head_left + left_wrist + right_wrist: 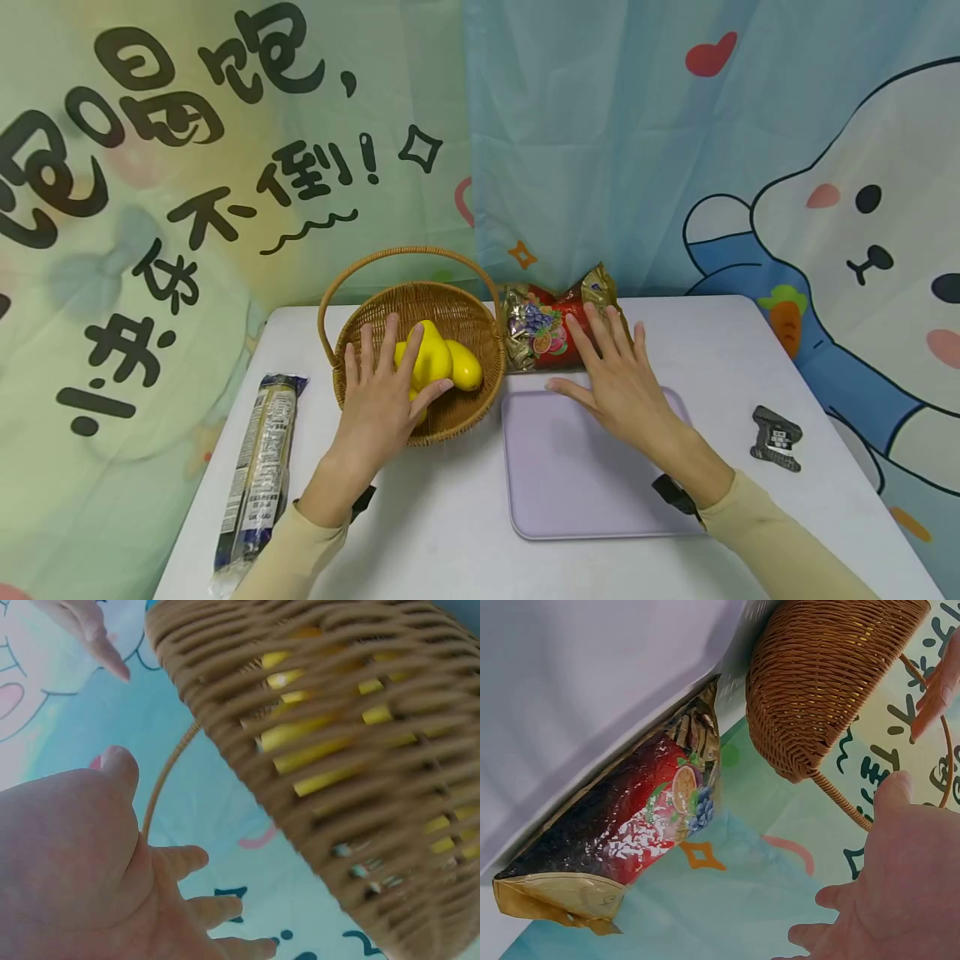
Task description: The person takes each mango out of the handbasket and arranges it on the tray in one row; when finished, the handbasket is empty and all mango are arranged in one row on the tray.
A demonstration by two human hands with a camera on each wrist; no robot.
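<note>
Hovering spread-fingered, left hand (378, 408) near round woven basket (461, 410), right hand (630, 392) near crinkled glossy bag (551, 329)

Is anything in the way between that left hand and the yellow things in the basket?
Nothing visible: the left hand hovers above the open basket, and the handle arches beyond the hand, clear of the yellow pieces.

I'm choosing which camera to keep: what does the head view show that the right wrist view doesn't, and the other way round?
Only head: the long package at the left, the small dark packet at the right, and the inside of the basket.
Only right wrist: the palm side of the right grip, and the basket's outer weave up close.
Both: the basket, the red and gold bag, the left grip, the right grip, and the printed backdrop.
</note>
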